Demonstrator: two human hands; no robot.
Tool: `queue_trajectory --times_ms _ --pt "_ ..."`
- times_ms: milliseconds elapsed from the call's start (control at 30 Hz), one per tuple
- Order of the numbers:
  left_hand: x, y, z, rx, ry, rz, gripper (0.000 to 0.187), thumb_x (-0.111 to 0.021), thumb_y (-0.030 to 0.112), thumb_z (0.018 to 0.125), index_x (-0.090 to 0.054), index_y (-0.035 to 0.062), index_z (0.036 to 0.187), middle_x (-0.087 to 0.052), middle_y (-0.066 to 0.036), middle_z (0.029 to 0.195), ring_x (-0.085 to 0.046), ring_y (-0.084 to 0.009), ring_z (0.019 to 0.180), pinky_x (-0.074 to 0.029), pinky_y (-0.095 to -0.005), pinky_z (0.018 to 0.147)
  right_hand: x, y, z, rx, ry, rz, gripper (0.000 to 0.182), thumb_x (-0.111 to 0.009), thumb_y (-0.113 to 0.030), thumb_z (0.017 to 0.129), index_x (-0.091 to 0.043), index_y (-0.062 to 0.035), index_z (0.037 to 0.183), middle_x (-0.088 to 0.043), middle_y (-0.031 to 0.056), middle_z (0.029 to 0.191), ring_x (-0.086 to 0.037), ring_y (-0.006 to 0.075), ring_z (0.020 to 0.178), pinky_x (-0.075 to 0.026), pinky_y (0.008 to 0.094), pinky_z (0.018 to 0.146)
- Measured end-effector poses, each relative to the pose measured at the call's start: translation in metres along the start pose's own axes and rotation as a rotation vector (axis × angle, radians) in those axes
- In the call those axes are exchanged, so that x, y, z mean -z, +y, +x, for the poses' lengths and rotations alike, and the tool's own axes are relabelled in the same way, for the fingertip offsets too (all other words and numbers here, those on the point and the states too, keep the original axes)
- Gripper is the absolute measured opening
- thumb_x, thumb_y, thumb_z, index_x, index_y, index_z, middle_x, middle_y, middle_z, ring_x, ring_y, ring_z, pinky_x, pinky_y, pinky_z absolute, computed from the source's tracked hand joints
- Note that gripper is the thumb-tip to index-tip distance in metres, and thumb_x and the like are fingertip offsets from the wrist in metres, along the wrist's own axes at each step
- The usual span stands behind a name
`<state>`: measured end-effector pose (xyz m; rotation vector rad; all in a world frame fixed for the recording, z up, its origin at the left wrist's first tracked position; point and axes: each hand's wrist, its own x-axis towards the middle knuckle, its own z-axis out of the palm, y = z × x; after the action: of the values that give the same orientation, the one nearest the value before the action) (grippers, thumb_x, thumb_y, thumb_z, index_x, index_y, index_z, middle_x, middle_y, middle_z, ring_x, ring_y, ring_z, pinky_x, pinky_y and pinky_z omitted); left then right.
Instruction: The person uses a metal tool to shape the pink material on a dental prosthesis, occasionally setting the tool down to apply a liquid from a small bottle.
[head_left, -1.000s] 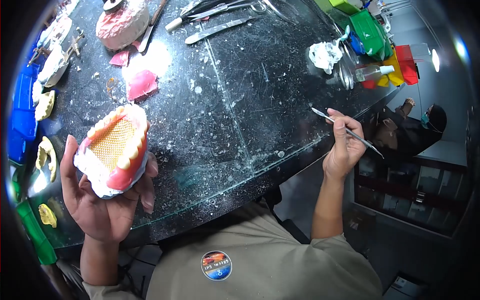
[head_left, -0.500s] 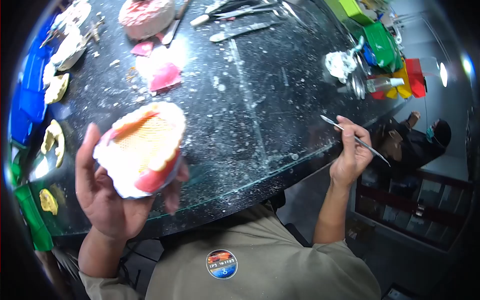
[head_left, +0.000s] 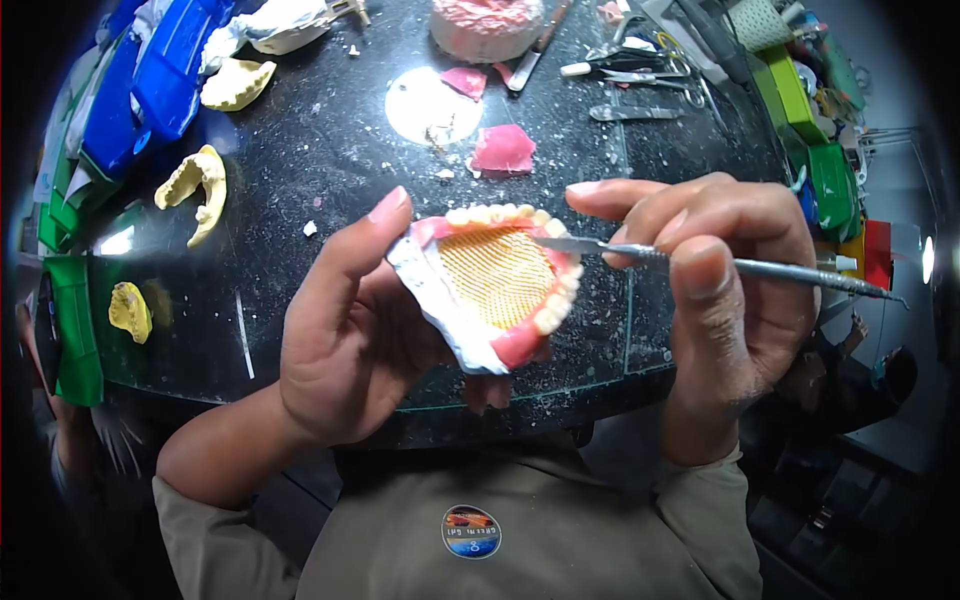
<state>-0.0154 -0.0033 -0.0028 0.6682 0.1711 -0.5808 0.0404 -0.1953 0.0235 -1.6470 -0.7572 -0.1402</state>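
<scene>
In my left hand (head_left: 345,350) I hold a denture model (head_left: 440,290), a white plaster cast with pink wax, a row of cream teeth and a gold mesh over the palate. My thumb lies at its upper left edge and the fingers go underneath, partly hidden. My right hand (head_left: 735,270) pinches a slim metal wax carver (head_left: 700,260) between thumb and fingers. The carver's flat tip overlaps the inner side of the front teeth, at the edge of the mesh. Its thin hooked end points out to the right.
Pink wax pieces (head_left: 503,150) and a round pink-topped plaster block (head_left: 487,28) lie beyond the denture. Scissors (head_left: 650,76) and other metal tools are at the back right. Yellow plaster pieces (head_left: 205,190) and blue bins (head_left: 150,90) line the left. A person (head_left: 870,390) is at the far right.
My right hand has come left with the carver, whose tip is now at the denture. The denture model has moved right and tilted to show its teeth. The view has shifted left.
</scene>
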Motion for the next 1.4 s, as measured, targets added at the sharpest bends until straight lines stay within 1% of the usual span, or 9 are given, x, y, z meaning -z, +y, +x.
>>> queue_trajectory --times_ms 100,300,533,800,1400 --pt "-0.002 0.002 0.0 0.021 0.022 0.005 0.07 -0.015 0.052 0.09 -0.039 -0.0027 0.127 -0.06 -0.022 0.096 -0.063 -0.0299 0.081 -0.055 -0.0347 0.056 -0.007 0.006 0.0 -0.007 -0.014 -0.002 0.026 -0.052 -0.025 0.089 -0.047 0.0003 0.084 -0.053 0.0113 0.069 -0.055 0.0171 0.065 -0.05 0.0508 0.075" --pt "0.001 0.0 0.001 0.017 0.007 0.012 0.07 -0.015 0.052 0.09 -0.04 -0.0026 0.126 -0.061 -0.021 0.096 -0.063 -0.0298 0.081 -0.054 -0.0348 0.055 -0.009 0.009 -0.004 -0.038 -0.016 -0.032 0.023 -0.054 -0.021 0.088 -0.048 0.0012 0.085 -0.053 0.011 0.07 -0.055 0.0171 0.066 -0.051 0.0502 0.075" --pt "-0.002 0.001 0.002 0.011 0.031 0.0 0.07 -0.015 0.052 0.09 -0.04 -0.0027 0.126 -0.06 -0.02 0.098 -0.063 -0.0295 0.081 -0.054 -0.0349 0.055 -0.009 0.011 -0.005 -0.039 -0.033 -0.032 0.021 -0.053 -0.018 0.088 -0.048 0.0013 0.085 -0.053 0.0107 0.071 -0.056 0.0165 0.067 -0.052 0.049 0.075" --pt "-0.001 0.002 0.001 -0.003 0.029 0.006 0.069 -0.014 0.05 0.091 -0.039 -0.0037 0.126 -0.059 -0.02 0.102 -0.062 -0.0295 0.084 -0.055 -0.0347 0.057 -0.01 0.012 -0.005 -0.027 -0.038 -0.038 0.02 -0.053 -0.017 0.088 -0.048 0.0017 0.085 -0.054 0.0109 0.072 -0.056 0.0167 0.067 -0.052 0.0485 0.075" --pt "0.001 0.001 0.001 0.002 0.023 0.007 0.069 -0.015 0.051 0.09 -0.041 -0.0017 0.125 -0.06 -0.019 0.1 -0.062 -0.0289 0.082 -0.054 -0.0336 0.055 -0.011 0.011 -0.005 -0.019 -0.029 -0.047 0.02 -0.054 -0.017 0.087 -0.048 0.0022 0.084 -0.054 0.0113 0.07 -0.057 0.0174 0.067 -0.053 0.0482 0.074"
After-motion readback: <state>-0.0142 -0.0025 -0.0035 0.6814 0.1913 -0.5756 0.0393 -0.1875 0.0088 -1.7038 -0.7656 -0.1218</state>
